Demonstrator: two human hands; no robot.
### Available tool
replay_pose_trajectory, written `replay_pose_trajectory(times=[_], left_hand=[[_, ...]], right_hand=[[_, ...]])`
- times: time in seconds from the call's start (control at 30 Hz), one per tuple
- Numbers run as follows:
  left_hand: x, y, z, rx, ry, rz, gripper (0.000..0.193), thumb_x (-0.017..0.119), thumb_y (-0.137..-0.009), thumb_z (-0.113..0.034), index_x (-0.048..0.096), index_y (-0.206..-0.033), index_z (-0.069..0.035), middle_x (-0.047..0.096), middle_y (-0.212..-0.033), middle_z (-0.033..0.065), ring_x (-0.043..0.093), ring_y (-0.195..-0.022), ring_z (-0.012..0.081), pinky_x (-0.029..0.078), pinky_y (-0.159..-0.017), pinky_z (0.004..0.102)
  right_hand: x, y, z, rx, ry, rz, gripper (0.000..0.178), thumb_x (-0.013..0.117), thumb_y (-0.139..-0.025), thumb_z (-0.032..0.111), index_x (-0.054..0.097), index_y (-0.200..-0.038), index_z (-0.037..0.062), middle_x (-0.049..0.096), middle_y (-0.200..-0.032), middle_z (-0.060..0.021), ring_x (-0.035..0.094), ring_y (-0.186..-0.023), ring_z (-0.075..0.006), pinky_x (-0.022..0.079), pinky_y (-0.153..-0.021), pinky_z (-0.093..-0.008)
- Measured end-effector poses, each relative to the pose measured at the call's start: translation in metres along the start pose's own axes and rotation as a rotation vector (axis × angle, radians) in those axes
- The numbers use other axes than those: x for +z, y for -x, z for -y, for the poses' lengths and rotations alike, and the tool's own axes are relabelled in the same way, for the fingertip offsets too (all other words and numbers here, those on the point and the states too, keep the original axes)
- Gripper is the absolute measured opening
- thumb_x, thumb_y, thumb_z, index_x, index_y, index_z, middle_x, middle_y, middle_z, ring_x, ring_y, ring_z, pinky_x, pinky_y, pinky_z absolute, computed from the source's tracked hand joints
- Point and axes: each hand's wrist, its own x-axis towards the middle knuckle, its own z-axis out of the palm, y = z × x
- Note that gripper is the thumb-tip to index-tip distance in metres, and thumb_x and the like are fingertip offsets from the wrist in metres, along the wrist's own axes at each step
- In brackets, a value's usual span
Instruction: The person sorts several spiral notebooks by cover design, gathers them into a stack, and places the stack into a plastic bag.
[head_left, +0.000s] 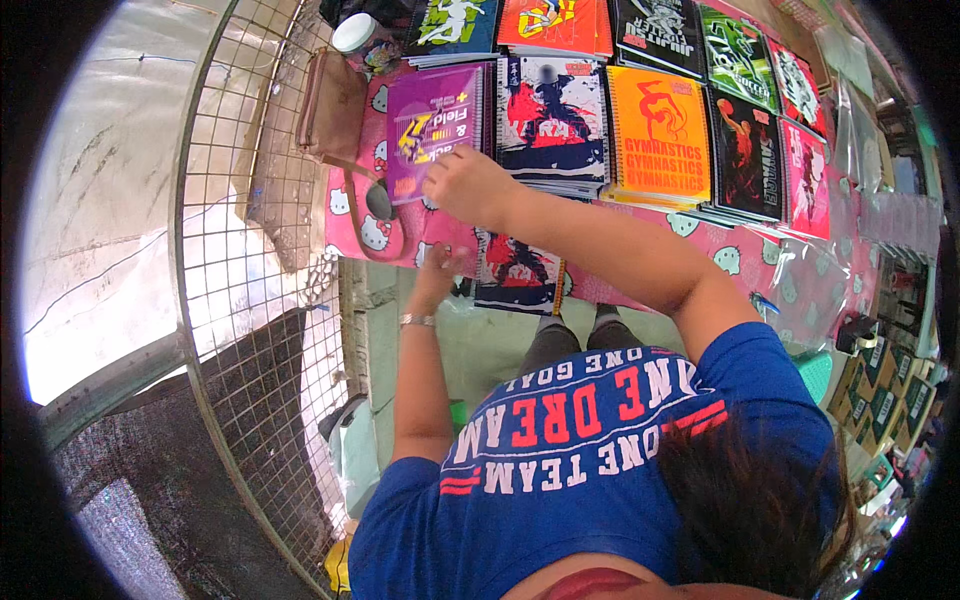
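Blue-shirted shoulders lean over bench [640, 290]; right hand [470, 185] pinches purple notebook's [432, 125] corner, left hand [440, 268], fingers loosely spread, braces edge; best lifted squarely, clear of neighbouring stacks.

Purple notebook [432, 125], pink cat-print tablecloth [760, 262]

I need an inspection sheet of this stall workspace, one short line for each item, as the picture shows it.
Surface: pink tablecloth with cartoon cat faces, mostly covered.
Job's things: purple spiral notebook under the right hand; dark notebook with a red figure at the table edge.
Clutter: rows of spiral notebooks, one orange notebook; brown bag; white-lidded jar.
Grippers: right hand rests on the purple notebook; left hand, with a wrist bracelet, at the table edge.
Cables: nothing seen.
Surroundings: wire mesh panel at left.
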Motion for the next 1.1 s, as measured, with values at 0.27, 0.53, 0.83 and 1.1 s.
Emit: replay_pose_trajectory(times=[0.27, 0.53, 0.83, 1.1], left_hand=[[-0.012, 0.03, 0.012, 0.188, 0.46, 0.041, 0.049, 0.035, -0.099, -0.039, 0.045, -0.134, -0.006, 0.058, -0.122, 0.01, 0.053, -0.11, 0.0202, 0.042, -0.093, 0.0379], [0.076, 0.022, -0.015, 0.518, -1.018, -0.34, 0.065, 0.066, -0.081, -0.042, 0.041, -0.14, -0.029, 0.024, -0.151, 0.0176, 0.03, -0.133, 0.0432, 0.03, -0.106, 0.0501], [0.083, 0.018, -0.039, 0.403, -0.826, -0.075, 0.069, 0.058, -0.086, -0.045, 0.026, -0.146, -0.034, 0.01, -0.155, 0.0154, 0.045, -0.118, 0.0515, 0.052, -0.08, 0.0508], [0.0, -0.039, -0.209, 1.093, -0.308, -0.561, 0.016, 0.064, -0.085, -0.018, 0.063, -0.08, -0.003, 0.063, -0.079, 0.0112, 0.059, -0.072, 0.0281, 0.046, -0.067, 0.0361]], right_hand=[[-0.007, 0.17, 0.095, -0.364, -0.089, 0.168, 0.028, 0.06, -0.073, 0.024, 0.061, -0.095, 0.0055, 0.057, -0.096, -0.0053, 0.055, -0.094, -0.0195, 0.044, -0.083, -0.0342], [0.028, 0.199, 0.086, 0.586, -0.552, 0.068, 0.059, 0.065, -0.078, 0.034, 0.047, -0.129, 0.0094, 0.045, -0.132, -0.0131, 0.042, -0.121, -0.0311, 0.031, -0.102, -0.0472], [0.019, 0.184, 0.037, 1.277, -0.902, 0.435, 0.097, 0.053, -0.086, 0.056, 0.013, -0.141, -0.0119, 0.038, -0.134, -0.0368, 0.05, -0.118, -0.0422, 0.041, -0.099, -0.0417], [-0.044, 0.037, -0.188, 0.948, -0.353, -0.537, 0.033, 0.053, -0.089, 0.031, 0.061, -0.088, -0.0003, 0.063, -0.082, -0.0237, 0.061, -0.081, -0.0404, 0.049, -0.073, -0.0475]])
